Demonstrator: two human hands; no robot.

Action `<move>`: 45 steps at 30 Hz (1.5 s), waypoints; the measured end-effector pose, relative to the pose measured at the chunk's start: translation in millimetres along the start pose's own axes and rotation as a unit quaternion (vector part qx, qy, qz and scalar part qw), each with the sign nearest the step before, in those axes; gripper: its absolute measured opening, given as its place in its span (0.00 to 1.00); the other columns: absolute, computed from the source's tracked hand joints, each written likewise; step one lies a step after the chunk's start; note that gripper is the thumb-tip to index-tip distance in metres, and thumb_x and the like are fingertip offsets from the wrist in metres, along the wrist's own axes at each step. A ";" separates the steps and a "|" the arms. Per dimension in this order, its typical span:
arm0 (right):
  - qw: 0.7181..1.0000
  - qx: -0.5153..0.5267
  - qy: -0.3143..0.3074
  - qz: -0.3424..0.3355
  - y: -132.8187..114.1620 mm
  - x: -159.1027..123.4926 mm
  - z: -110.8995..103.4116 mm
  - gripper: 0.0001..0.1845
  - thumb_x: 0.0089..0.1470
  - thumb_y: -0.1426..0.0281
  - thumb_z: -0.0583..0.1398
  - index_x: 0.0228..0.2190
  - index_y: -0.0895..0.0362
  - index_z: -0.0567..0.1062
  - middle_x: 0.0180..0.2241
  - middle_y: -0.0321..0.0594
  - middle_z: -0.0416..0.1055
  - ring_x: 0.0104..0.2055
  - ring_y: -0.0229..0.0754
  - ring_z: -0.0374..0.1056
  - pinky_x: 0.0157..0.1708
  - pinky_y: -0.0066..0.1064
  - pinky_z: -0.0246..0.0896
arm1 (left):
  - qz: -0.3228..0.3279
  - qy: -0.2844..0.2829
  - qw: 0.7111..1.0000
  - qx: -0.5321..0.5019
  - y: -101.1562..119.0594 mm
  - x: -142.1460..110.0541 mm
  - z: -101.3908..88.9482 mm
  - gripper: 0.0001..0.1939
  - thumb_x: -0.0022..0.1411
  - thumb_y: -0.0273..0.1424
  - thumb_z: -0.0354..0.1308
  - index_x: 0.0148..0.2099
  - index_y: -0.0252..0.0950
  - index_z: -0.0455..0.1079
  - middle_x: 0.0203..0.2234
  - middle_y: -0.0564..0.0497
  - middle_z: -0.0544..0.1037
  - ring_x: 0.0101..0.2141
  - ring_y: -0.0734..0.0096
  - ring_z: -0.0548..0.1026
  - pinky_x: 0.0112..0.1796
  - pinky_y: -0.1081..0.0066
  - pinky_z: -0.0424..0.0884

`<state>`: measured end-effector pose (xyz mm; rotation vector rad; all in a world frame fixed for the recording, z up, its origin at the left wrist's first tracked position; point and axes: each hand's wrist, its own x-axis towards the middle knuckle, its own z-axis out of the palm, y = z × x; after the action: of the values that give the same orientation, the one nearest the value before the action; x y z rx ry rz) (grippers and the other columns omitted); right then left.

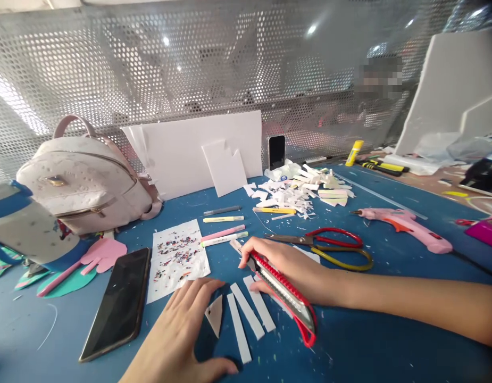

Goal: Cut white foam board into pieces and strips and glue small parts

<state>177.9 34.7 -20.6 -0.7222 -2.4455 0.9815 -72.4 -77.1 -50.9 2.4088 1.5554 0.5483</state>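
My right hand (pixel 301 266) grips a red utility knife (pixel 288 291), its handle slanting toward the lower right and its tip end toward the upper left. Beneath and beside this hand lie several white strips (pixel 248 311) of board or paper on the blue table. My left hand (pixel 182 319) rests palm down with its fingers stretched and thumb apart, holding nothing. Between its index finger and thumb is a small pale triangular piece (pixel 215 316) with a dark dot. Past the left fingers, a white sheet (pixel 156 284) carries many tiny coloured bits.
Nearby are a black phone (pixel 117 303), pens (pixel 224 233), scissors (pixel 341 247), a heap of paper scraps (pixel 289 189) and a pink glue gun (pixel 405 226). A backpack (pixel 82 175), white boards (pixel 193 154) and a glue stick (pixel 354 153) stand farther back before a perforated metal panel (pixel 214 58).
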 end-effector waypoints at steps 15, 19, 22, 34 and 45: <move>0.995 -0.082 -0.050 -0.025 6.6 -19.2 6.3 0.35 0.39 0.66 0.71 0.49 0.50 0.64 0.49 0.42 0.67 0.50 0.51 0.64 0.49 0.41 0.60 | -0.014 0.036 0.998 -0.054 15.4 9.2 16.9 0.36 0.51 0.38 0.69 0.59 0.45 0.59 0.51 0.44 0.72 0.51 0.49 0.69 0.50 0.53 0.68; 0.995 -0.076 -0.059 -0.031 5.0 -17.5 7.2 0.36 0.38 0.67 0.71 0.48 0.50 0.64 0.47 0.42 0.68 0.48 0.51 0.64 0.47 0.42 0.61 | -0.015 0.022 0.997 -0.072 16.7 10.5 14.1 0.38 0.50 0.34 0.70 0.59 0.47 0.56 0.51 0.46 0.71 0.50 0.51 0.69 0.49 0.55 0.69; 0.996 -0.078 -0.048 -0.024 6.4 -22.7 10.2 0.34 0.38 0.67 0.71 0.47 0.50 0.65 0.46 0.41 0.68 0.46 0.50 0.64 0.45 0.41 0.61 | 0.014 0.009 0.998 -0.055 14.5 10.7 12.2 0.42 0.50 0.37 0.71 0.61 0.47 0.52 0.52 0.47 0.71 0.50 0.51 0.70 0.49 0.56 0.69; 0.996 -0.079 -0.015 -0.050 12.3 -27.4 21.4 0.36 0.39 0.63 0.71 0.49 0.51 0.65 0.47 0.43 0.67 0.49 0.51 0.63 0.47 0.41 0.60 | 0.048 0.000 0.999 -0.023 14.1 15.9 16.4 0.48 0.49 0.44 0.71 0.63 0.45 0.46 0.52 0.42 0.70 0.50 0.48 0.71 0.47 0.54 0.70; 0.997 -0.012 0.078 -0.028 0.8 -35.0 -23.8 0.11 0.55 0.63 0.62 0.38 0.53 0.67 0.34 0.36 0.69 0.31 0.38 0.65 0.32 0.30 0.60 | 0.105 0.032 0.993 0.041 23.9 17.9 11.3 0.39 0.59 0.59 0.54 0.65 0.41 0.57 0.55 0.44 0.72 0.52 0.54 0.71 0.52 0.57 0.67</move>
<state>218.4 26.5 -11.4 -0.7067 -2.3328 0.8443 -41.2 -70.5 -48.8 2.6607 1.3824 0.6168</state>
